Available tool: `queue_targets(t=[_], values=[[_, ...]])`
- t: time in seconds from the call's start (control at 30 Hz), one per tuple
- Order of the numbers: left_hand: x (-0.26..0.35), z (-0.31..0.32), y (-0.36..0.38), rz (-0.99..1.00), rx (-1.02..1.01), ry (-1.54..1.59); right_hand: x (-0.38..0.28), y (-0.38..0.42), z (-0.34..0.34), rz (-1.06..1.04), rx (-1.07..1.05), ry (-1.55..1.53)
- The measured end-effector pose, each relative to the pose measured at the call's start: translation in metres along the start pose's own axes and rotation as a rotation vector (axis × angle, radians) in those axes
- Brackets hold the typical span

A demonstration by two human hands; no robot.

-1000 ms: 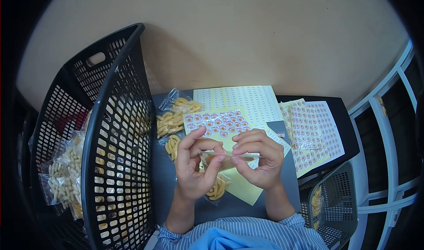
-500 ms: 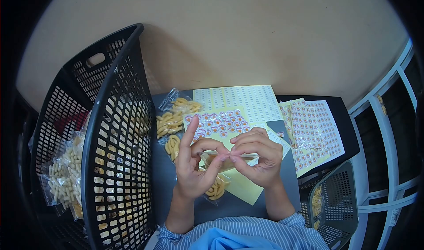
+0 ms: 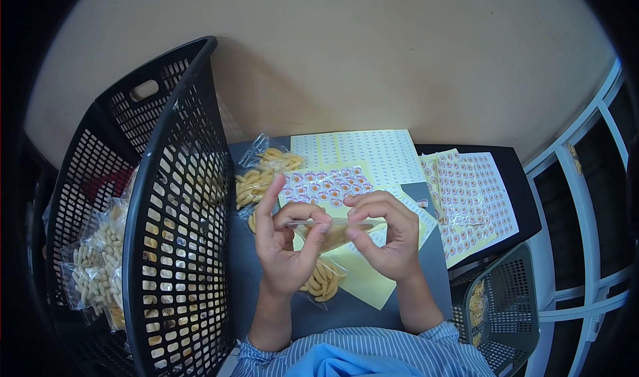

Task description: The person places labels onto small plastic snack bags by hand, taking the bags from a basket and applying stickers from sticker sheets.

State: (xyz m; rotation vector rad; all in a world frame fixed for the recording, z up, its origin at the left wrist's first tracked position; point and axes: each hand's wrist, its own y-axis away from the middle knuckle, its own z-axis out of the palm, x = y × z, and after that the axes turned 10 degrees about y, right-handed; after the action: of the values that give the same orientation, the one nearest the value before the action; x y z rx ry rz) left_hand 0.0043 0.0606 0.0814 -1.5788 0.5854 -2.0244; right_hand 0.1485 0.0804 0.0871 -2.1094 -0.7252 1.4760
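Observation:
A clear plastic bag (image 3: 337, 236) hangs between my hands above the table, its upper edge running level; what is inside is hard to make out. My left hand (image 3: 290, 244) pinches that edge between thumb and index finger, with another finger raised. On the other side, my right hand (image 3: 387, 234) grips the edge between thumb and fingers. Below them lie a yellow backing sheet (image 3: 363, 277) and a bag of curved yellow snacks (image 3: 322, 282). Beyond my fingers is a sheet of round stickers (image 3: 326, 184).
A tall black perforated basket (image 3: 176, 230) with bags of pale snacks (image 3: 100, 264) stands at left. Other snack bags (image 3: 256, 185) lie on the table's left side. A white label sheet (image 3: 373, 152) is at the back, more sticker sheets (image 3: 476, 197) at right, above a smaller basket (image 3: 512, 297).
Both hands have risen slightly away from me with the bag. My thumbs and fingertips have moved apart along its top edge, from nearly touching to a small gap.

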Motion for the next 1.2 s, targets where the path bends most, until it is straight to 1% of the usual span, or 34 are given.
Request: queue_targets(t=[0.07,0.13,0.23,0.37,0.47,0.53,0.67,0.83,0.97,1.03,1.17,1.2], values=[[0.001,-0.004,-0.001,0.013,0.003,-0.006,0.003,0.0,-0.002,-0.018,-0.005,-0.006],[0.004,-0.006,-0.002,-0.004,-0.074,-0.048,0.002,0.0,-0.003,-0.051,-0.006,-0.012],[0.007,-0.004,-0.005,-0.032,-0.086,0.044,0.001,0.001,-0.003,-0.048,-0.017,-0.041],[0.005,-0.002,-0.004,-0.059,-0.081,0.034,0.0,0.001,0.0,-0.048,-0.032,-0.059],[0.004,-0.001,-0.002,-0.088,-0.072,0.05,0.0,0.002,0.002,-0.044,-0.032,-0.062],[0.004,0.001,-0.001,-0.107,-0.015,0.06,-0.001,0.003,0.004,-0.023,-0.018,-0.082],[0.002,0.003,0.002,-0.109,0.025,0.042,0.002,0.004,0.005,-0.039,-0.014,-0.078],[-0.003,0.002,0.003,-0.052,0.022,0.02,0.001,0.004,0.005,-0.025,-0.032,-0.077],[-0.002,0.003,0.003,-0.053,0.047,0.038,0.001,0.003,0.006,-0.046,-0.044,-0.059],[-0.003,0.002,0.003,-0.056,0.076,0.051,-0.002,0.003,0.01,0.036,0.04,-0.11],[-0.003,-0.001,0.002,-0.014,0.074,0.015,0.003,0.003,0.005,0.004,0.053,-0.152],[-0.002,0.0,0.002,-0.027,0.083,0.016,0.004,0.003,0.004,-0.023,0.042,-0.098]])
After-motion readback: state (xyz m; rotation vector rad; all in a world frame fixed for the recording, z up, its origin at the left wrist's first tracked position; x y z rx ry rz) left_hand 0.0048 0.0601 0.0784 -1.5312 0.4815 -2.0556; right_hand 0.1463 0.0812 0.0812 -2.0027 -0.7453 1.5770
